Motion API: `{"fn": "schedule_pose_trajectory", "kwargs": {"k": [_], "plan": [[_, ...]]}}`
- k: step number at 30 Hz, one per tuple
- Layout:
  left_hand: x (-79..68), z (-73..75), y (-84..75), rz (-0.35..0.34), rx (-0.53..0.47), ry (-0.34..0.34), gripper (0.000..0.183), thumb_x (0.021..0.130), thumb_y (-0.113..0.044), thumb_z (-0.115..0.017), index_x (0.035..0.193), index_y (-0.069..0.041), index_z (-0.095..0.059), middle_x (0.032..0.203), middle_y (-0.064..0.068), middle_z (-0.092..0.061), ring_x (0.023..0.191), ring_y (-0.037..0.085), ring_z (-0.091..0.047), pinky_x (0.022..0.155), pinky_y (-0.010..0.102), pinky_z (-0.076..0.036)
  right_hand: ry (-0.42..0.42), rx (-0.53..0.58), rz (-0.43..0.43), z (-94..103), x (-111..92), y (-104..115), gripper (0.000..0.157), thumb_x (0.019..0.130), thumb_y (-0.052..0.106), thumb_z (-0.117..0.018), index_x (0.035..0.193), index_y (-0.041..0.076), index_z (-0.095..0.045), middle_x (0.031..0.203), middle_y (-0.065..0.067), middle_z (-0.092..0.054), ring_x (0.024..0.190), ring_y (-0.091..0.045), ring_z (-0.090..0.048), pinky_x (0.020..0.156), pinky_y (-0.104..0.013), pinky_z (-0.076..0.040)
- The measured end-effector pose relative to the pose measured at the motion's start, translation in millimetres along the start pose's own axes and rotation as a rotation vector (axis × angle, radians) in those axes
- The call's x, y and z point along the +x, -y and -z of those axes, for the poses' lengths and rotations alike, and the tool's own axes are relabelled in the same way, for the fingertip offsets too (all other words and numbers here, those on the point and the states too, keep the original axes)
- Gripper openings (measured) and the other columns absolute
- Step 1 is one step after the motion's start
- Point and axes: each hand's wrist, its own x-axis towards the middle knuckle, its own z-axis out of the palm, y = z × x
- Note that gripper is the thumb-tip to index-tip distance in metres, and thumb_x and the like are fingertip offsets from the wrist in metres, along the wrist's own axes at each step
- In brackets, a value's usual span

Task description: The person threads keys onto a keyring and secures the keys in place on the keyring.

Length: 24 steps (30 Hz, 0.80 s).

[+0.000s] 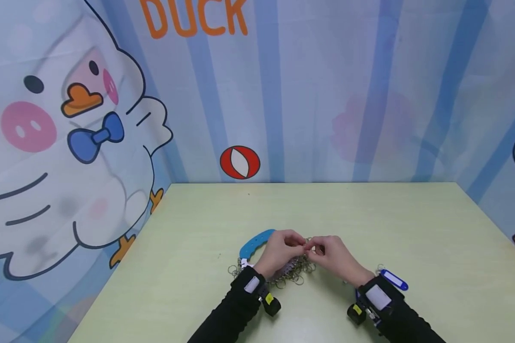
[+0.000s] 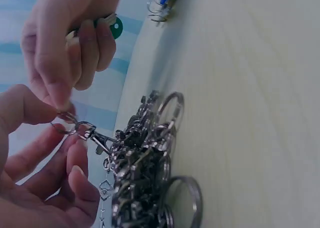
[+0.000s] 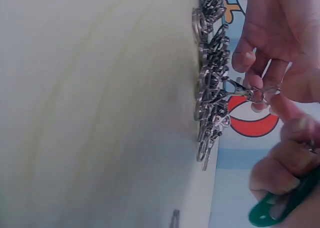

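Observation:
My left hand [image 1: 279, 255] pinches a small metal split ring [image 2: 65, 133] between thumb and fingertips. This ring joins a swivel clasp [image 2: 97, 137], whose other end reaches a dense bunch of metal clasps and rings [image 2: 137, 173]. The fingertips of my right hand [image 1: 336, 257] meet the left ones at the same split ring. Curled fingers of that right hand also hold a green tag [image 3: 262, 213] with a hole in its end. A blue curved strip [image 1: 255, 242] with small holes lies behind my left hand, beside the bunch.
A blue key tag [image 1: 394, 279] with a white label and metal ring lies by my right wrist. The pale table [image 1: 206, 205] meets a duck-printed curtain [image 1: 304, 95] at its back edge. Both wrists wear small cameras.

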Motion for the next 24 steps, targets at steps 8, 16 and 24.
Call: {"fn": "schedule_pose_trajectory", "kwargs": {"k": [8,16,24], "plan": [[-2.4,-2.4,-1.2,-0.12,0.19,-0.005,0.025,0.081,-0.003,-0.067,0.106,-0.003,-0.065,0.091,0.007,-0.07,0.078,0.009,-0.06,0.07,0.019,-0.048,0.111,0.104,-0.132,13.1,-3.1,4.4,0.013,0.096,-0.002,-0.035,0.107,-0.005,-0.041,0.08,-0.013,-0.059,0.075,-0.022,-0.057,0.062,-0.022,-0.04],[-1.5,-5.3,-3.7,-0.122,0.193,0.013,0.024,0.082,-0.002,-0.067,0.105,-0.001,-0.063,0.09,0.008,-0.069,0.078,0.007,-0.062,0.071,0.018,-0.05,0.095,0.144,-0.074,12.7,-3.1,0.6,0.019,0.087,-0.013,-0.043,0.105,-0.006,-0.043,0.093,-0.022,-0.061,0.076,-0.023,-0.064,0.064,-0.022,-0.05],[-2.3,-4.8,-4.7,-0.093,0.187,0.029,0.023,0.083,-0.004,-0.066,0.106,-0.001,-0.063,0.09,0.007,-0.067,0.079,0.007,-0.061,0.072,0.018,-0.049,0.08,0.307,-0.142,12.9,-6.8,-4.2,0.017,0.092,-0.01,-0.049,0.108,-0.006,-0.046,0.101,-0.024,-0.059,0.086,-0.032,-0.07,0.072,-0.032,-0.056]]}}
